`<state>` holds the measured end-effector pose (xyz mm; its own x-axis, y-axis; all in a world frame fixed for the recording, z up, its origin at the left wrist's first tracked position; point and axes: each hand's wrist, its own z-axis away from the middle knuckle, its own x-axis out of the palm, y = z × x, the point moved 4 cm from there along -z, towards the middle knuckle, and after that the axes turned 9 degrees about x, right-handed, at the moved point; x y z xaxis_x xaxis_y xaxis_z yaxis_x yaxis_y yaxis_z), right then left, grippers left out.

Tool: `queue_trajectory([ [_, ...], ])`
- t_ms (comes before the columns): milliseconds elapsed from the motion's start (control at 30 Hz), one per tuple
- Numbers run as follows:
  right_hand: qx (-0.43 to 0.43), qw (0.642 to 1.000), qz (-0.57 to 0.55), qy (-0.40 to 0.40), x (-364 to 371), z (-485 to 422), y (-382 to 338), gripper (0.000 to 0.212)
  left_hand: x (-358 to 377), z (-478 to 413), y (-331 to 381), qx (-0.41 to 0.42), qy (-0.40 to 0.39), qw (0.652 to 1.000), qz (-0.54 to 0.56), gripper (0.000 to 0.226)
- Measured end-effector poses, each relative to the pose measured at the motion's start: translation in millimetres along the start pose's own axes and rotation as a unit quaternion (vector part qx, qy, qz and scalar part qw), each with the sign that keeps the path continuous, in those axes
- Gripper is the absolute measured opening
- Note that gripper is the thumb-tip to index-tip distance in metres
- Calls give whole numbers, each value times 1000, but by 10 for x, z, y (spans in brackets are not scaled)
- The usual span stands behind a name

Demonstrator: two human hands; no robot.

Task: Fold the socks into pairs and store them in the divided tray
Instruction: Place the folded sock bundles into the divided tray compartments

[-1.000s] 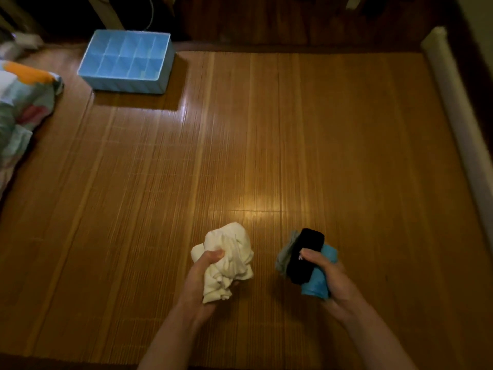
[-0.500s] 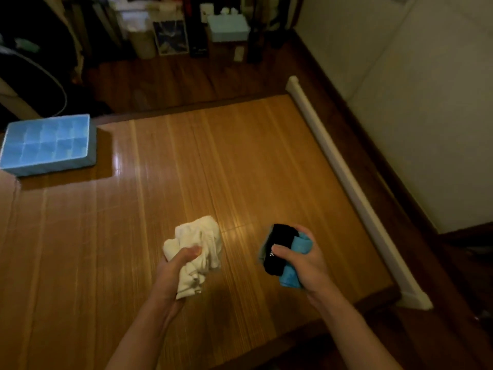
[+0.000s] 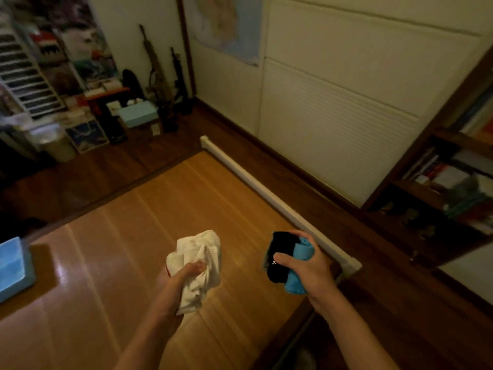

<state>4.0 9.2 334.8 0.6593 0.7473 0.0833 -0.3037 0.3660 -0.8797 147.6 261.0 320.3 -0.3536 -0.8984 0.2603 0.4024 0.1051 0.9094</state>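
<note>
My left hand (image 3: 178,283) grips a crumpled bunch of white socks (image 3: 200,259) above the bamboo mat (image 3: 128,263). My right hand (image 3: 306,265) holds a bundle of black socks (image 3: 278,256) and light blue socks (image 3: 297,263), with a bit of grey fabric at its left edge. Both bundles are held in the air, apart from each other. The blue divided tray (image 3: 14,268) sits on the mat at the far left edge, mostly cut off by the frame.
A white rail (image 3: 266,193) borders the mat's right side, with dark wooden floor (image 3: 346,231) beyond it. A bookshelf (image 3: 453,182) stands at the right, white wall panels (image 3: 333,102) behind. Boxes and clutter (image 3: 101,116) fill the far left corner.
The view has swung right and upward; the tray slid from the upper left to the left edge. Both hands keep the same grip on their sock bundles.
</note>
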Motion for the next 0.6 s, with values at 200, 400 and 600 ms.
queue_trajectory([
  [200, -17, 996, -27, 86, -1353, 75, -163, 73, 1251, -108, -282, -32, -76, 997, -8, 50],
  [400, -8, 985, -54, 161, -2837, 30, -238, 67, 2653, -278, -617, -71, -152, 986, -26, 66],
  [600, -2, 967, -101, 236, -3882, -54, -323, 64, 3701, -470, -799, -111, -211, 971, -33, 74],
])
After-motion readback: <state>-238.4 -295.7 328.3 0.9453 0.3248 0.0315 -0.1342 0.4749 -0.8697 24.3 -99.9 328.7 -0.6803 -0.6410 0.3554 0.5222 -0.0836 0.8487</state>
